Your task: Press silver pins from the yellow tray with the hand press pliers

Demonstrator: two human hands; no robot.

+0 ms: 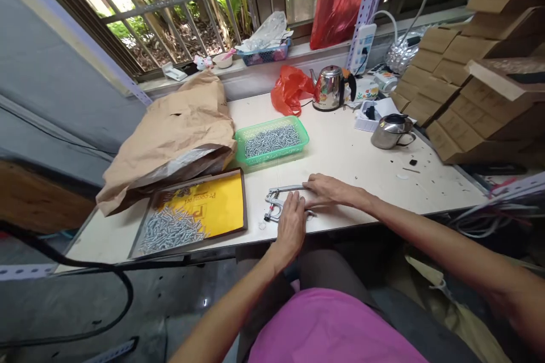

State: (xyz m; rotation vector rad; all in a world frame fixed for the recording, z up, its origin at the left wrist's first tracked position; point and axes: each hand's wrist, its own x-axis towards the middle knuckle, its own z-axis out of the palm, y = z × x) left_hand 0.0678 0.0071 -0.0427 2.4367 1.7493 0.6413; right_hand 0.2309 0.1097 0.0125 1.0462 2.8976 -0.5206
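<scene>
Metal hand pliers [286,188] with a small spring and a red and black part at the jaw end lie near the table's front edge, jaws pointing left. My left hand [293,222] is laid over their lower part, fingers bent down onto the metal and hiding it. My right hand [327,189] grips the handle end, fingertips on the upper arm. Whether a small part sits in the jaws is too small to tell. To the left, a shallow tray [227,204] with a yellow bottom holds a heap of small metal pins [170,229]. A green plastic basket [272,156] behind holds more of them.
A large brown paper bag [170,130] lies at the left. Further back stand a kettle [328,91] and a red plastic bag [289,91]. A steel pot [388,133] and stacked cardboard boxes [464,96] are at the right. Small scraps [412,163] lie on the table.
</scene>
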